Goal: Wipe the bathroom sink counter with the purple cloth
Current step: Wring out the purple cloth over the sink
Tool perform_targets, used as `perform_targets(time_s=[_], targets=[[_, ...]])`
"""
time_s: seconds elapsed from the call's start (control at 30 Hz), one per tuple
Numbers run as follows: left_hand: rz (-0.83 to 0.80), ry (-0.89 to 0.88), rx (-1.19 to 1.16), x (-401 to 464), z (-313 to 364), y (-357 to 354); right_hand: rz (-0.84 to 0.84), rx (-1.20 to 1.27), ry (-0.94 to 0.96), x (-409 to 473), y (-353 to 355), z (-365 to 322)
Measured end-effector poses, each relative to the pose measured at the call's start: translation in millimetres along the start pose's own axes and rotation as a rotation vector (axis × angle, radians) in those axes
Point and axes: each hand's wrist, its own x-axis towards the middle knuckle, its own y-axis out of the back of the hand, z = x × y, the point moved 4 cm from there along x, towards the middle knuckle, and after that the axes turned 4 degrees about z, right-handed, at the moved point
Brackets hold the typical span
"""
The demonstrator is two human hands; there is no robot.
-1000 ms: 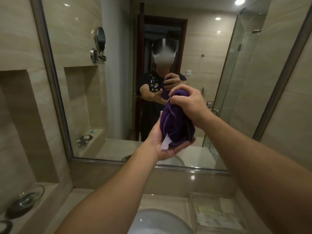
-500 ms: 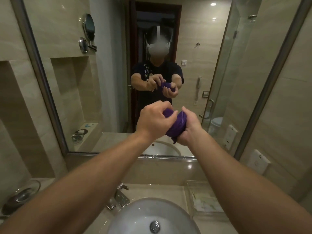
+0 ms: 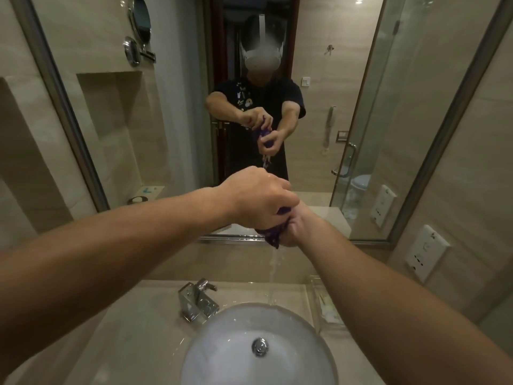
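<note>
Both fists, my left hand [image 3: 259, 200] over my right hand [image 3: 298, 229], clench the purple cloth [image 3: 273, 234] mid-frame above the basin [image 3: 222, 337]; its runoff could splash onto the counter [image 3: 144, 323].

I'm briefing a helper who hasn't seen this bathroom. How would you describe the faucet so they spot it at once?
Start at the round white sink basin set in the beige stone counter. At the basin's back-left rim stands the boxy chrome faucet. It is the only shiny, angular metal fixture on the counter.
</note>
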Motion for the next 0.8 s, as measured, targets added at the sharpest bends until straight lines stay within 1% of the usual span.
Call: perform_targets(time_s=[0.1,0.17,0.23,0.33,0.4,0.47,0.53,0.6,0.63,0.67,0.7,0.73,0.77,0.8], targets=[[0.060,0.236,-0.010,-13,-14,-3,-0.053,0.126,-0.010,-4,-5,-1],[0.163,0.416,-0.058,-22,-23,-5,-0.017,0.117,0.017,-3,-5,-6],[0.240,0.538,-0.088,-29,-27,-7,0.034,0.114,0.012,2,-4,-9],[0.292,0.582,-0.085,-34,-25,-15,0.066,0.142,-0.013,2,-7,-9],[0.340,0.596,-0.073,-40,-22,-21,0.039,0.138,-0.039,4,-7,-8],[0.385,0.584,-0.048,-46,-22,-26,0.016,0.043,-0.062,2,-6,-9],[0.421,0.595,-0.130,-52,-25,-26,0.036,-0.060,-0.034,6,-2,-12],[0.476,0.690,-0.347,-60,-30,-28,0.084,-0.150,0.044,8,-2,-18],[0.520,0.793,-0.489,-65,-32,-32,0.127,-0.182,0.099,9,-1,-22],[0.588,0.945,-0.673,-71,-34,-37,0.181,-0.200,0.166,11,0,-27],[0.679,1.138,-0.917,-77,-35,-43,0.234,-0.205,0.250,11,2,-34],[0.754,1.341,-1.235,-82,-34,-53,0.274,-0.223,0.349,11,3,-41],[0.780,1.505,-1.562,-86,-31,-64,0.301,-0.262,0.463,11,5,-49],[0.749,1.627,-1.835,-88,-26,-72,0.322,-0.342,0.584,10,5,-57]])
